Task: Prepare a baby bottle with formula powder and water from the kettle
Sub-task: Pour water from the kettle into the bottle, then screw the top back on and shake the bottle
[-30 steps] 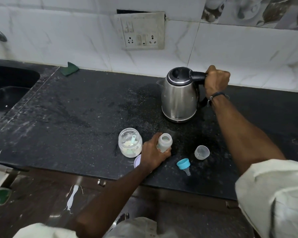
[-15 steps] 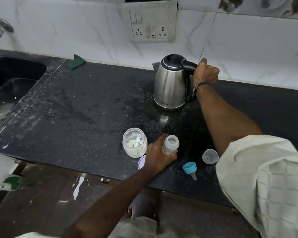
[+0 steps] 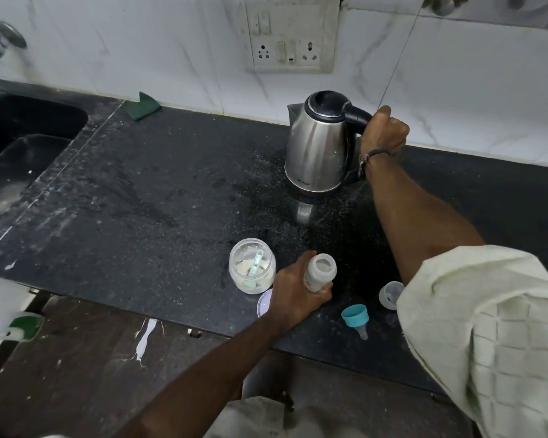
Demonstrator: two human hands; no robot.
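On the black counter (image 3: 140, 197) we see the task items grouped near the front edge. Our left hand (image 3: 293, 294) grasps the open baby bottle (image 3: 319, 271) around its body, holding it slightly tilted, its base on or just above the counter. Our right hand (image 3: 384, 131) is clenched around the black handle of the steel kettle (image 3: 317, 150), which appears slightly lifted and tilted, well behind the bottle. Just left of the bottle stands the open formula jar (image 3: 251, 266) with a green scoop (image 3: 256, 263) inside. A round lid (image 3: 263, 303) lies partly hidden under our left wrist. To the right of the bottle lie the blue nipple ring (image 3: 355, 317) and a clear cap (image 3: 390, 294), apart from each other.
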